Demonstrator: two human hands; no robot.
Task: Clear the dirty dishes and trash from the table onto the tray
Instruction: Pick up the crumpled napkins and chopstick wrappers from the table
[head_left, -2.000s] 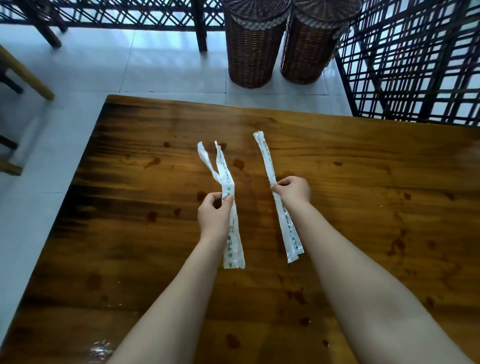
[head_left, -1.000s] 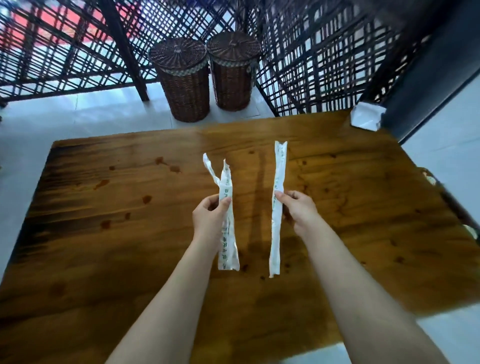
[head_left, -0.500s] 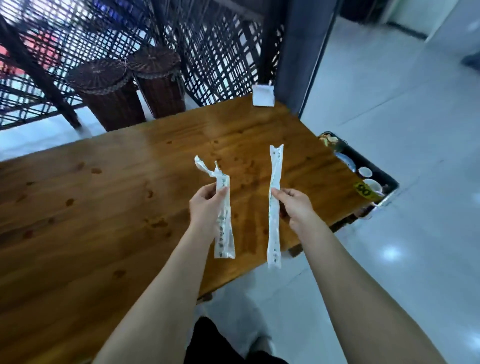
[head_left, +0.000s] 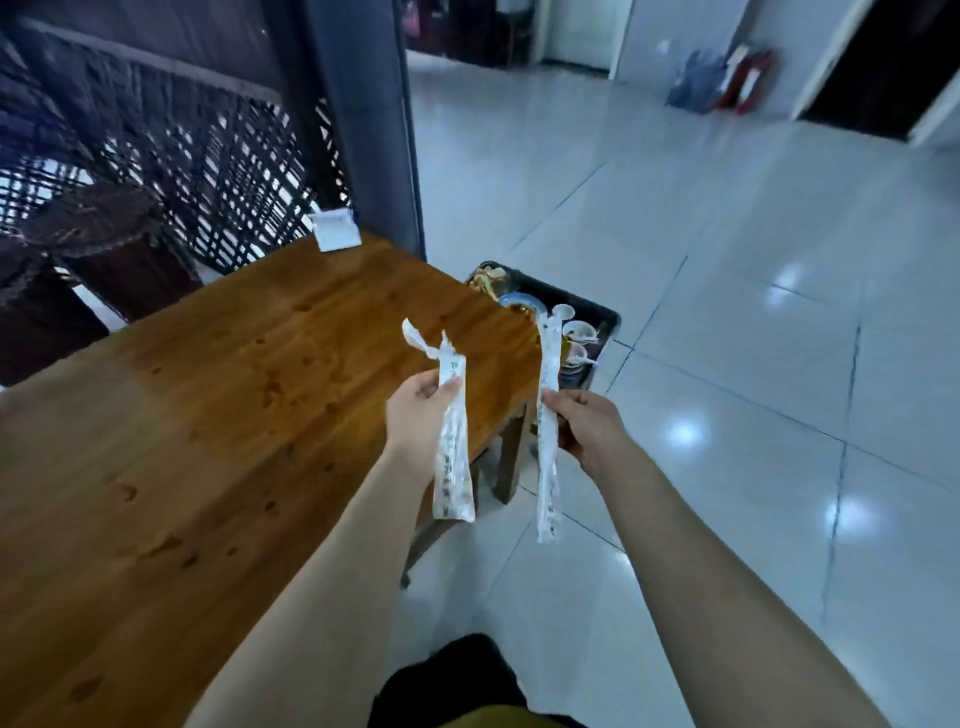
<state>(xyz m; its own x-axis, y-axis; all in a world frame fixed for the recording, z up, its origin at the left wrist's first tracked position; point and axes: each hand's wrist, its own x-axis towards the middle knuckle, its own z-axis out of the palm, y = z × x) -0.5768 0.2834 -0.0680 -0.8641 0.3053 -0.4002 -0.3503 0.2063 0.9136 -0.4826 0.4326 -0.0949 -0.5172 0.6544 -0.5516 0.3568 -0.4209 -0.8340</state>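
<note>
Tray (head_left: 597, 310) nearer — table corner (head_left: 498, 338) across it (left grip (head_left: 415, 410), right grip (head_left: 589, 428) round paper wrappers (head_left: 452, 457) (head_left: 546, 467)).

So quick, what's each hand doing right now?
Left hand: closed, holding the torn paper wrapper.
Right hand: closed, pinching the long paper wrapper.

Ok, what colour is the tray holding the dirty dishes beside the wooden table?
Black. The rectangular tray shows best in the head view, the only one.
</note>
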